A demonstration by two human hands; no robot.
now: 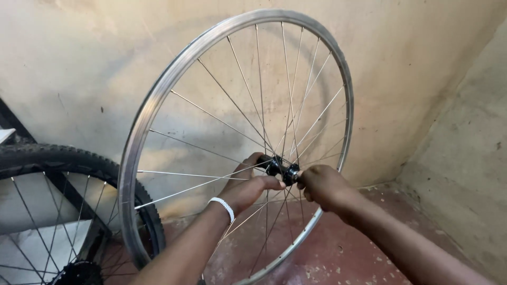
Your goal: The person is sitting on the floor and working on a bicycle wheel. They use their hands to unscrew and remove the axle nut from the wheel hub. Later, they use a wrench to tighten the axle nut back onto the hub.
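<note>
Judged as midway through work at the hub: bare silver wheel rim (158,100) already stripped of tyre, spokes all in place, black hub (280,169) still mounted at centre. Held upright above the red floor (343,248). Left hand (248,184), white beaded wristband (223,207) on the wrist, reached through the spokes and clasped around the hub's near end. Right hand (322,184) clenched on the axle end just beside the left. Tyred wheel (63,211) leaning well off beyond the left forearm.

Both hands, left (247,189) and right (322,186), grip the black hub (280,169) of a bare silver wheel (138,158).
</note>
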